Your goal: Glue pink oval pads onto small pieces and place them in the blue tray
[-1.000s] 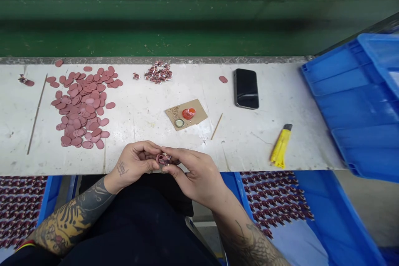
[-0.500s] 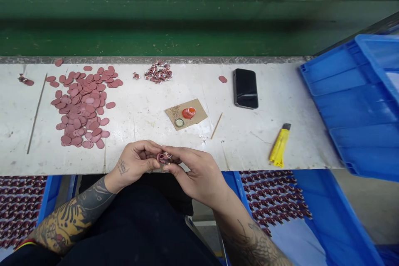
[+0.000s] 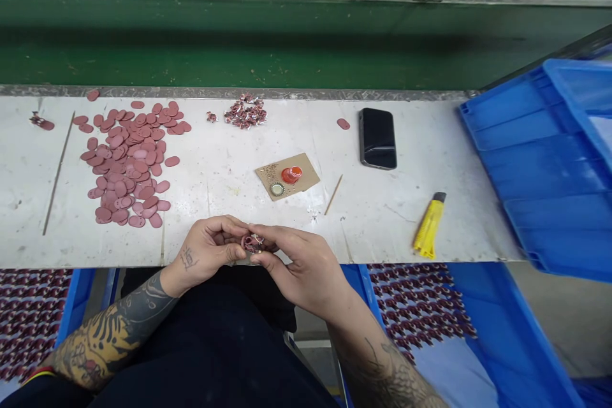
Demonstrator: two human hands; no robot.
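Note:
Between my two hands, just above the front edge of the white table, is a small dark-red figurine with pale details. My left hand pinches its left side between thumb and fingers. From the right, the thumb and fingers of my right hand close on the same piece. My fingers partly cover it, so its full shape is hidden. Beyond my hands lies a brown cardboard piece bearing a small red-orange container, a bottle cap and tiny specks. A thin wooden stick rests to its right.
Many flat pink oval pieces are spread at left, beside a thin rod. Small figurines are heaped at the back. A phone and yellow utility knife lie right, near a blue crate. Lower bins hold rows of figurines.
The view has shifted very slightly, moving the table items a little within the picture. My hands keep the same hold on the figurine.

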